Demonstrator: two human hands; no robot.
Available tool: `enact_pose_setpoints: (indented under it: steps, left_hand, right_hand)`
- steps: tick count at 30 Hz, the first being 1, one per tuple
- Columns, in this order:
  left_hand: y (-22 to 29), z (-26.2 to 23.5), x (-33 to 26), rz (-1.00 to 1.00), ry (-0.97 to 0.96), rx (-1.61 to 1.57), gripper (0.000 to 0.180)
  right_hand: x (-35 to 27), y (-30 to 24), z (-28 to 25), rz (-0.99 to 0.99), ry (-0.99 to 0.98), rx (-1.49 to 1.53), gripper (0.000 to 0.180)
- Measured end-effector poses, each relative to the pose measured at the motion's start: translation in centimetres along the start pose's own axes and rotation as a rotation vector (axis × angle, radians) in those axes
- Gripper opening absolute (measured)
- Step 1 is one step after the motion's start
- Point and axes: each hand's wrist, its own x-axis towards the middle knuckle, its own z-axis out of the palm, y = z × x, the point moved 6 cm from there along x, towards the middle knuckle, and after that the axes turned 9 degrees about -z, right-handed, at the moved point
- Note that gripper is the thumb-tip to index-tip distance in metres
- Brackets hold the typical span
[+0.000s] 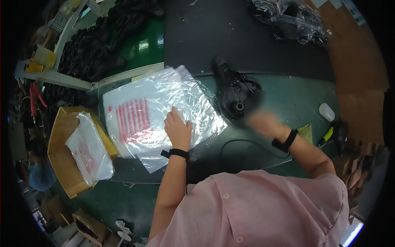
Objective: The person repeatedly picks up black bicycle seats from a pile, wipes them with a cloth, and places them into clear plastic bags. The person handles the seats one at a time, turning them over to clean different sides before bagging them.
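My left hand point(178, 129) lies flat on a stack of clear plastic bags point(160, 90) with red print, its thumb apart from the fingers. To the right of the bags, a black part point(236, 92) with a long narrow arm and a ringed round hole rests on the green table. My right hand point(265, 123) is at the lower right of that part, smeared by motion. A dark blurred shape point(254, 103) shows just beyond its fingers. Whether the hand holds this shape or it belongs to the black part, I cannot tell.
A yellowish box point(61, 150) with more printed bags point(91, 154) stands at the left. Black parts point(88, 53) are heaped at the far left. A plastic-wrapped bundle point(292, 20) lies on the dark mat point(205, 37). A white oval object point(326, 112) and a yellow-green tool point(327, 136) lie at the right.
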Motion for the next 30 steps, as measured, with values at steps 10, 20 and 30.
enact_pose_setpoints:
  steps: [10, 20, 30]
  left_hand:
    - [-3.5, -0.3, 1.8, -0.222, -0.213, -0.458, 0.019]
    - [-9.4, -0.6, -1.2, -0.323, -0.374, -0.890, 0.015]
    - [-7.0, -0.1, -0.4, -0.455, -0.312, -1.084, 0.011]
  right_hand:
    - [17.5, 17.4, 1.5, 0.618, -0.347, -0.080, 0.082]
    - [14.9, -0.5, -10.4, 0.072, 0.305, 0.122, 0.058]
    - [-2.8, 2.5, 5.4, 0.320, 0.525, 0.172, 0.065]
